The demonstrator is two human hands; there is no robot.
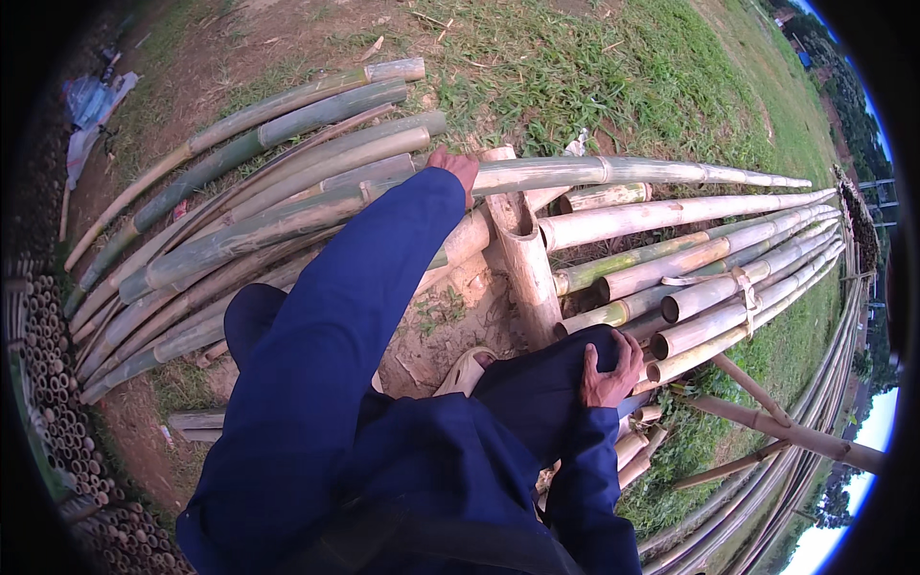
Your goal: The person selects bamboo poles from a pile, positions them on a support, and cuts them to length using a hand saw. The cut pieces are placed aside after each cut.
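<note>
Your blue sleeve (pixel 331 307) leads to your left hand (pixel 454 172), closed around the long green bamboo pole (pixel 556 172), whose axis runs left to right ahead of you, beside a hollowed bamboo piece (pixel 533 287); your right hand (pixel 611 372), spread on your knee (pixel 551 383), lies farther off

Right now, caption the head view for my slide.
Left hand on a long bamboo pole, right hand on the knee, more poles alongside.

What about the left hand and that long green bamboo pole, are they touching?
Touching: the head view shows the left hand curled over the bamboo pole, which comes out right beside it with no gap between.
</note>
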